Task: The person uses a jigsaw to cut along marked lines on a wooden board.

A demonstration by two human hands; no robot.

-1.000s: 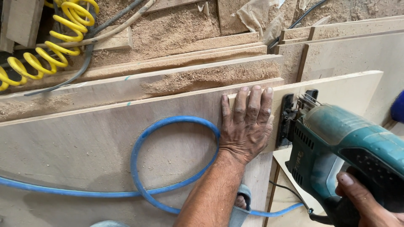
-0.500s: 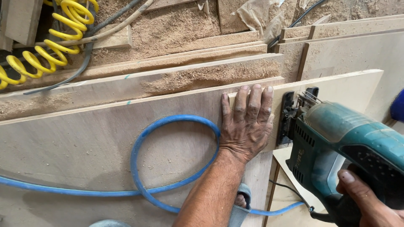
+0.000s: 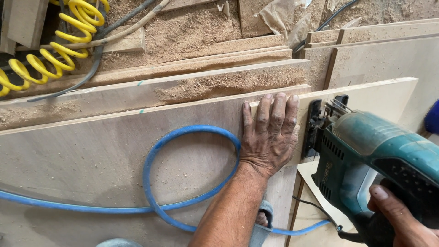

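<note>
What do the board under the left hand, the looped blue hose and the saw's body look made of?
Board: apparently unfinished plywood, with pale matte grain and a thin layered edge. Blue hose: probably flexible plastic or rubber; smooth, slightly glossy, bent into a loop. Saw body: likely moulded plastic, teal with black vented parts; the base looks like dark metal.

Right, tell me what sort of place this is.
Most likely a woodworking shop. Sawdust lies heaped over stacked plywood boards, the right hand grips a teal jigsaw at a board's edge while the left hand presses the board flat, and a yellow coiled air hose lies nearby.
</note>
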